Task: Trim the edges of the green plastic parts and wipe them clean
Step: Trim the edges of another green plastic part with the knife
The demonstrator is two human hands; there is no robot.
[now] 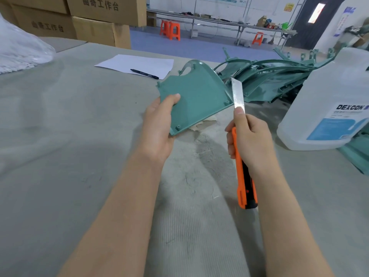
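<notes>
**Knife blade up beside green part**

Left hand (159,124) holds one green part (195,92) up off the table (79,136). The thumb presses on the front near the part's left corner. The other fingers are behind the part and cannot be seen.

The part is flat and shaped like a fan. Its inner side, with little pegs, faces the person. Its long straight edge runs from the left palm up to a corner by the right hand. Its curved edge points away from the person.

Right hand (249,136) is wrapped tight around an orange and black knife (240,176). The knife's long side runs from the right wrist up and away. The silver blade (237,94) sticks out above the fingers and points away, with one fingertip on its base. The blade is right at the part's right corner. It is hard to tell if they touch. The hand hides the middle of the handle.

A pale cloth (201,124) lies on the table between the hands, mostly hidden under the part. Past the right hand lies a pile of green parts (269,80), too tangled to count. A big clear bottle (329,100) marked DEXCON stands to the right of the right hand, cut off by the picture edge. Past the left hand lie a white paper (137,64) and a black pen (144,74).
</notes>
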